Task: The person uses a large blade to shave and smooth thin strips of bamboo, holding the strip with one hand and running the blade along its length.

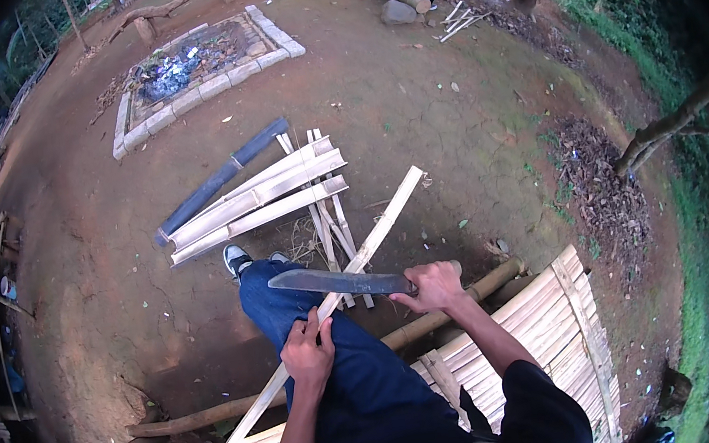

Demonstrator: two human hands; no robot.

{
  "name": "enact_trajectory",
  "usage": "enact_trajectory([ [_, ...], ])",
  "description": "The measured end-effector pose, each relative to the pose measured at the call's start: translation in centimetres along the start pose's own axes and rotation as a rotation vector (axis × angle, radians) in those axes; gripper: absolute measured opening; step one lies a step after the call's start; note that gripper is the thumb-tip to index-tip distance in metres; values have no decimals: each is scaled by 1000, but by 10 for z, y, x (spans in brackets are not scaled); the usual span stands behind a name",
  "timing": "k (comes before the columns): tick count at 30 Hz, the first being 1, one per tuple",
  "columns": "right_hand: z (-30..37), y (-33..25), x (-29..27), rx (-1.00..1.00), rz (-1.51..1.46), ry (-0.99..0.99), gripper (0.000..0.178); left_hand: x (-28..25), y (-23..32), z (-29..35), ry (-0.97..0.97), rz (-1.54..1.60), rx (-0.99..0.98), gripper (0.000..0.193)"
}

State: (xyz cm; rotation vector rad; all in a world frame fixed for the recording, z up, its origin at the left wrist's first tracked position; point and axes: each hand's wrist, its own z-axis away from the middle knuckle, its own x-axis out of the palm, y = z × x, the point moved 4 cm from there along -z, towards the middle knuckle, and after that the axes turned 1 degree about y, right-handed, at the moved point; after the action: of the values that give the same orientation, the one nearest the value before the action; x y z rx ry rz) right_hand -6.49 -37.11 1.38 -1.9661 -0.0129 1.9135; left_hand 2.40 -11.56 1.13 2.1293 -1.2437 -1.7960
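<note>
Evidently, the slatted bench [549,313] is lying beneath the lower end of a long bamboo strip [389,217], near its left corner, while the upper end is reaching past the far edge. A machete [339,282] is crossing the strip; working well is probably calling for a shallow blade angle and clear fingertips. The right hand [434,287] is clamping round the machete; the left hand [307,355] is pinching the strip below the blade.
</note>
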Motion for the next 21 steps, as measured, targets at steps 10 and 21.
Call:
enact_trajectory([
  [10, -3, 14, 13, 225, -57, 23, 59, 0, 3, 1, -10, 12, -29, 28],
  [21, -13, 22, 6, 244, -53, 86, 60, 1, 4, 0, 58, -3, 21, 28],
])
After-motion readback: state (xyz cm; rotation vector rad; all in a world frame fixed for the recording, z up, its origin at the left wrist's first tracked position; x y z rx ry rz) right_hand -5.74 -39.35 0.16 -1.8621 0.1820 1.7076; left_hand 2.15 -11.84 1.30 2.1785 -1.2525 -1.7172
